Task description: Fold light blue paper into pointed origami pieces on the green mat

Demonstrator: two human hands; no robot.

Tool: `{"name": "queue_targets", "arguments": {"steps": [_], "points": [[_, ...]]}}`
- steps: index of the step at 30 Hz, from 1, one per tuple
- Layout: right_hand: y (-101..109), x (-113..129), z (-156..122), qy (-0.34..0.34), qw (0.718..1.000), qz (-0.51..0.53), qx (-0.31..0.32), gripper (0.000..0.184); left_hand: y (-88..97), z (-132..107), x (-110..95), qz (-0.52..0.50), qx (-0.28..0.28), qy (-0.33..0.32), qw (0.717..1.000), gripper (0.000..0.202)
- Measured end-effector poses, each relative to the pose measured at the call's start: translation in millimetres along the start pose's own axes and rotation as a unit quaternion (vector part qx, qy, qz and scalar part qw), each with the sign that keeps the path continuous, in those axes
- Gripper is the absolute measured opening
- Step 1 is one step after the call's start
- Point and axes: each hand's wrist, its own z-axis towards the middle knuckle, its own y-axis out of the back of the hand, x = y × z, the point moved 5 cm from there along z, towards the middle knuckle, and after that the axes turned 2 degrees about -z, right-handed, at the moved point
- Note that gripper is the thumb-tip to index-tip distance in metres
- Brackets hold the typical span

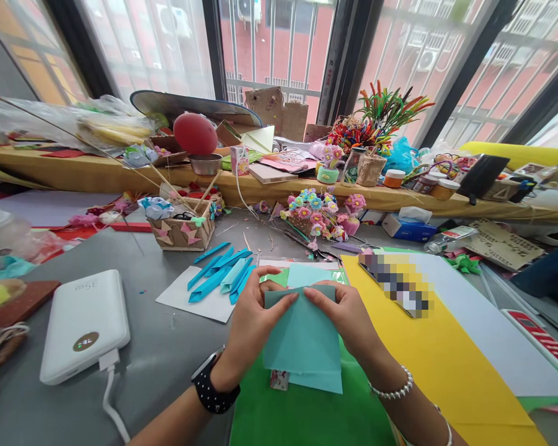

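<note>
Teal paper sheet [303, 337] over green sheet [302, 409], long axis running away from the person, left hand [251, 322] and right hand [348, 319] pinching its far edge, blue folded strips [221, 275] left beyond, yellow sheet [446, 365] right

Craft workshop, paper flowers [317, 214], coloured paper sheets [451, 365], cluttered windowsill [97, 173]

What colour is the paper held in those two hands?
Pale teal; the paper shows best in the head view.
</note>
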Motion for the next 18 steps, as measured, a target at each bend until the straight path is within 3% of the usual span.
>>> {"name": "queue_targets", "arguments": {"steps": [7, 18], "points": [[-8.6, -15.2, -0.6, -0.094, 0.980, 0.170, 0.043, 0.024, -1.0, -1.6, 2.1, -0.032, 0.000, 0.003, 0.999, 0.036], [-2.5, -10.1, 0.6, -0.055, 0.996, 0.070, 0.022, 0.032, 0.4, 3.3, 3.9, -0.056, 0.032, 0.083, 0.994, 0.050]]}}
